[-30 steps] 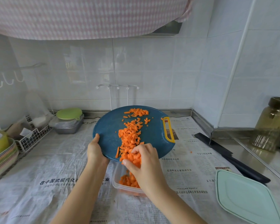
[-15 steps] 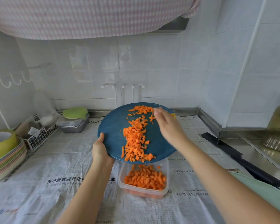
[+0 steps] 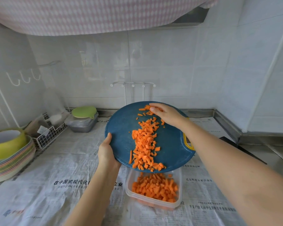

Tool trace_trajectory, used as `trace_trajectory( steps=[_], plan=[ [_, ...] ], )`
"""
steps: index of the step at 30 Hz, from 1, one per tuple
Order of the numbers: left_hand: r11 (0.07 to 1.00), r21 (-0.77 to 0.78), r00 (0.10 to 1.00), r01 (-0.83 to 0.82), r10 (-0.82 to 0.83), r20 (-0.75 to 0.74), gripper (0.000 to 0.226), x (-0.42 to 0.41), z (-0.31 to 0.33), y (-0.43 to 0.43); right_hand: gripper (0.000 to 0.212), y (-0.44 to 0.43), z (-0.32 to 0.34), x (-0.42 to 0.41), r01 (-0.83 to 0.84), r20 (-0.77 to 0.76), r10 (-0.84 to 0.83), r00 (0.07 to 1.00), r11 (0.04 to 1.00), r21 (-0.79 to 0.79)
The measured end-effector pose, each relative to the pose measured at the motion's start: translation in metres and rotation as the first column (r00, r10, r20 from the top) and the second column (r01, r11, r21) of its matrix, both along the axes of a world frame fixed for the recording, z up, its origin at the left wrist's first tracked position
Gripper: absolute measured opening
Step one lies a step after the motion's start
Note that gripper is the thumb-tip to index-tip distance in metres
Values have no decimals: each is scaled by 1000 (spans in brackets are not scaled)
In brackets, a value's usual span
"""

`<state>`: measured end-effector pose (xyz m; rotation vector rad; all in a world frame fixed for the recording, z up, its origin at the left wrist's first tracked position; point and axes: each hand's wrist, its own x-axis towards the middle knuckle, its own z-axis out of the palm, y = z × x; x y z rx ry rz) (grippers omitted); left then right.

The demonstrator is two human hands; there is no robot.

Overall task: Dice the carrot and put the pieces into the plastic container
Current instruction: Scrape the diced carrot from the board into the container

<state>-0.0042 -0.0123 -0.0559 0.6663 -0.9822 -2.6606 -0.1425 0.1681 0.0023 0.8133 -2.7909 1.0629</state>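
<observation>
A round blue cutting board [image 3: 121,128] is tilted toward me above a clear plastic container [image 3: 178,204]. My left hand [image 3: 106,152] grips the board's left rim. A band of diced carrot [image 3: 144,144] runs down the board to its low edge. More carrot pieces [image 3: 155,186] fill the container, which stands on newspaper. My right hand [image 3: 167,115] lies at the top of the board, its fingers resting on the highest carrot pieces.
Stacked coloured bowls [image 3: 8,160] sit at the left, a white wire basket [image 3: 46,136] behind them. A lidded metal box with a green lid [image 3: 83,118] stands near the wall. A dark knife [image 3: 245,149] lies on the right beyond my forearm. Newspaper [image 3: 47,185] covers the counter.
My right hand left the low edge of the board and rose to its top edge. The container below holds more carrot than before. The view shifted slightly.
</observation>
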Motion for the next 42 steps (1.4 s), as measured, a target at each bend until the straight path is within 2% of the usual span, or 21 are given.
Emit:
trace_trajectory(
  steps=[6,10,14,21,25,31,35,37,39,42],
  plan=[
    [1000,7,1000,17,-17,-19,27,-1,-2,0,54,-8,5,-3,-25,-40,22,999,997,-71],
    [999,11,999,38,-37,-32,27,-1,-2,1,58,-10,20,-11,-16,-19,16,1000,1000,-25],
    [999,26,998,47,-46,-42,27,-2,-2,1,43,-13,21,-14,-105,0,106,994,993,60],
    [999,37,998,33,-31,-47,23,-2,-3,8,28,-13,5,13,-260,93,268,959,961,-91],
    [998,20,996,62,-61,-59,28,-2,-6,12,29,-12,0,33,-318,70,321,944,946,-57],
    [996,-3,991,84,-84,-105,31,-3,-6,15,32,-16,9,73,-375,42,373,927,921,100],
    [995,-12,985,102,-102,-142,35,-2,-7,17,49,-26,6,90,-304,-51,335,941,901,308],
    [996,-13,984,91,-92,-153,35,-2,-7,17,51,-29,-1,97,-265,-151,347,926,879,395],
    [997,-21,986,76,-78,-148,34,0,-6,17,48,-30,-8,103,-217,-282,369,886,866,451],
    [997,-24,987,69,-72,-144,33,1,-5,16,29,-30,-18,111,-195,-398,379,836,881,430]
  ],
)
